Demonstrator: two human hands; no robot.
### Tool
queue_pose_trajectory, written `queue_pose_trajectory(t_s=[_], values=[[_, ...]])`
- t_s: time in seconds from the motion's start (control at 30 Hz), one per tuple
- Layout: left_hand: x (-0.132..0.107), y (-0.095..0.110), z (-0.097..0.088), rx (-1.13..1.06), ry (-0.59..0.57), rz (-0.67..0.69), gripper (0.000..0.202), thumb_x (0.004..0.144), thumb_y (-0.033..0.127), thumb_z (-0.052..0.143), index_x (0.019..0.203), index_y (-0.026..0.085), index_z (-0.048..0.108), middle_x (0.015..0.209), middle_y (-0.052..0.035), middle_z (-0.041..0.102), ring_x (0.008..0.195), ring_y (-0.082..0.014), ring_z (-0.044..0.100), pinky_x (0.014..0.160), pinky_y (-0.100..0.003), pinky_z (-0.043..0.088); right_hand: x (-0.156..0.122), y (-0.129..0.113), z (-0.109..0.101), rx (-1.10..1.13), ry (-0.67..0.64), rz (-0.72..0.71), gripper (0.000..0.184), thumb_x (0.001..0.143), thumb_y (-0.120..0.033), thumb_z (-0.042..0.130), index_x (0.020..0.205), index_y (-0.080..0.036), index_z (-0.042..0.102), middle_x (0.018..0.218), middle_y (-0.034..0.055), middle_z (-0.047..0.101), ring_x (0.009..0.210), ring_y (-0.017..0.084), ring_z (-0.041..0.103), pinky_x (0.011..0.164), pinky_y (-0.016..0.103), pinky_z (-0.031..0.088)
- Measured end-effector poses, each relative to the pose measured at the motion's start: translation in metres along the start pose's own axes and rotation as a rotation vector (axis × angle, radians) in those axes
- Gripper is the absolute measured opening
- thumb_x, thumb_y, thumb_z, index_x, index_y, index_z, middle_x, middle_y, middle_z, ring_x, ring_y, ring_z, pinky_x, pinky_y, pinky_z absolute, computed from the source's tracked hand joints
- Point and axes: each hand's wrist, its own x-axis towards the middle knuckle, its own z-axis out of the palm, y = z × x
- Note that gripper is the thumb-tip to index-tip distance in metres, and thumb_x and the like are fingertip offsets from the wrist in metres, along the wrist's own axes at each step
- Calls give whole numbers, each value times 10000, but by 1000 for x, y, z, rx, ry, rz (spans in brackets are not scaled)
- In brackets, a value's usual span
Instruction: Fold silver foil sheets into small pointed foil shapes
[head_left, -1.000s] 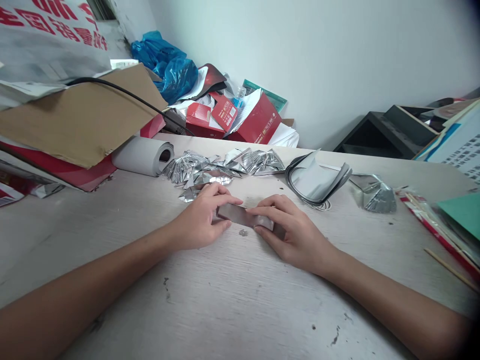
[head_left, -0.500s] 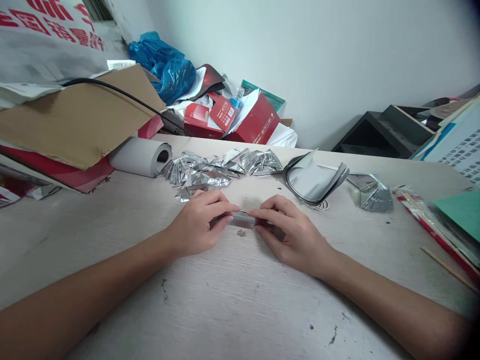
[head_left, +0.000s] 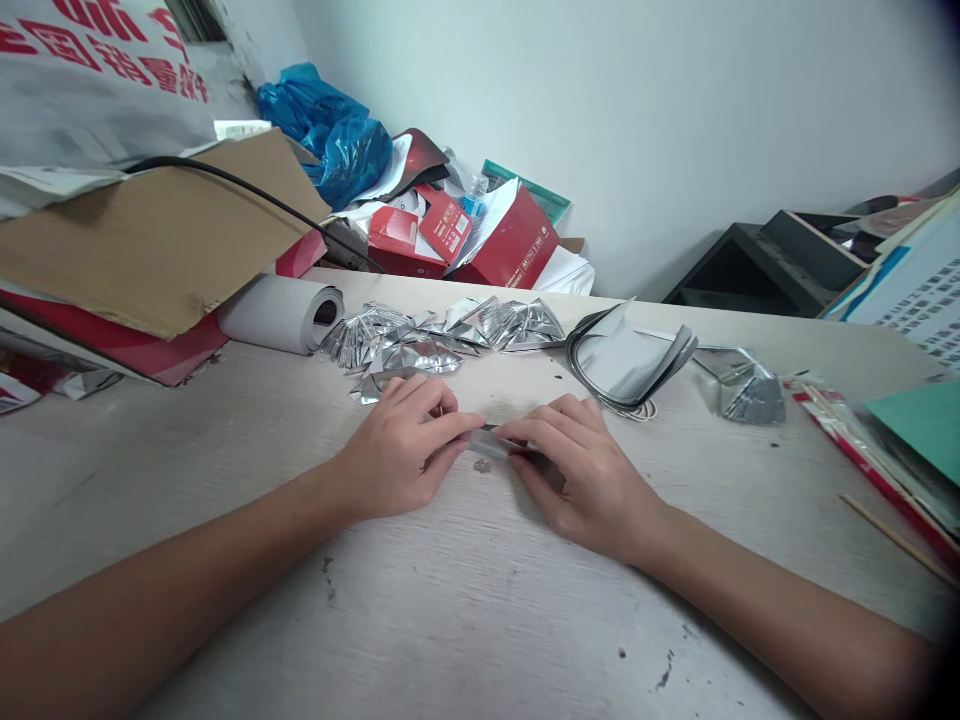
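Between my two hands is a narrow strip of silver foil paper (head_left: 489, 443), low over the table; its ends are hidden by my fingers. My left hand (head_left: 405, 445) pinches the strip's left end between thumb and forefinger. On the other end, my right hand (head_left: 581, 470) closes thumb and fingers around it. Just beyond my left hand lie crumpled, pleated silver foil pieces (head_left: 409, 355). Behind my right hand rests a curled stack of grey-white sheets (head_left: 626, 365), with pale loops partly under it.
A roll of grey-white sheet (head_left: 270, 312) lies at the back left beside cardboard (head_left: 172, 230). Another pleated foil piece (head_left: 750, 390) sits at the right, near plastic packets (head_left: 862, 440) and a thin wooden stick (head_left: 896, 530). Red boxes (head_left: 510, 240) stand behind the table.
The foil strip has tilted slightly, and my fingers have shifted a little along it. Both hands keep hold of it; the things around them stay in place.
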Motion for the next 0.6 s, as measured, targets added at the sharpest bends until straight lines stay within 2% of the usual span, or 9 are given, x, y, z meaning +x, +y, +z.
queue_pose_trajectory(t_s=[0.07, 0.17, 0.23, 0.3, 0.43, 0.6], values=[[-1, -1, 0, 29, -21, 24, 265, 948, 135, 605, 1190, 206, 684, 964, -58, 603, 890, -182, 529, 785, -370, 378, 0, 0, 0, 19, -16, 13, 299, 925, -145, 593, 1215, -212, 619, 923, 20, 700, 868, 134, 507, 783, 309, 318], [-2, -1, 0, 90, 20, 66, 329, 935, 121, 611, 1239, 230, 670, 1082, -81, 626, 986, -209, 561, 826, -383, 394, 1, 0, 1, 63, -28, 36, 174, 928, -129, 568, 1069, -193, 646, 905, 17, 696, 849, 119, 525, 779, 301, 324], [-2, 0, 0, 134, 57, 99, 326, 913, 108, 625, 1203, 243, 686, 1126, -88, 626, 1021, -224, 557, 836, -388, 396, 2, 1, 1, 86, -51, 24, 148, 929, -118, 550, 1008, -192, 651, 926, 21, 693, 848, 114, 534, 775, 298, 332], [-2, 1, -2, 170, 59, 139, 273, 890, 93, 633, 1111, 235, 707, 1058, -76, 635, 957, -215, 550, 812, -391, 376, 2, 1, 1, 109, -79, 12, 158, 925, -118, 542, 1004, -195, 656, 962, 30, 686, 860, 117, 536, 779, 296, 356], [0, 4, -5, 145, -55, 180, 167, 893, 107, 613, 976, 221, 701, 885, -38, 646, 830, -184, 556, 762, -387, 341, 2, -3, 0, 96, -99, -5, 97, 922, -189, 575, 971, -184, 658, 968, 42, 670, 865, 128, 516, 801, 307, 407], [2, 5, -9, 46, -181, 145, 120, 941, 186, 573, 950, 201, 692, 885, -49, 659, 834, -179, 602, 729, -372, 347, 3, -8, -4, 30, -114, -11, 193, 930, -362, 620, 942, -178, 673, 967, 57, 662, 853, 134, 507, 787, 321, 408]])
